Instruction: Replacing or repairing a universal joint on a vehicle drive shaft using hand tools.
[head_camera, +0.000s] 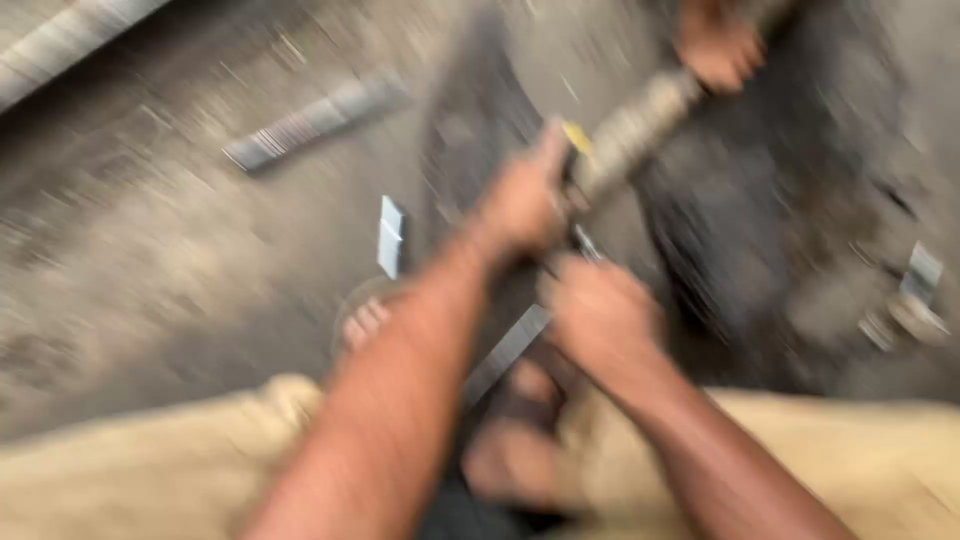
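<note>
Roughly, through heavy motion blur:
Left hand (522, 200): closed around the near end of a long, dusty metal shaft (640, 125), just beside a small yellow piece (577, 137), apparently to steady it.
Right hand (600, 315): curled shut just below the left; what it grips, I cannot tell.
Shaft: slants up to the right over dark ground (off the floor, it seems).
Other person's hand (718, 48): holds the far end.
Around: grey metal bar (310, 122) lying well apart, small pale plate (390, 236), metal fittings (912, 305) at right.
In the way: sandalled foot (365, 322) and knees close under the forearms.
</note>
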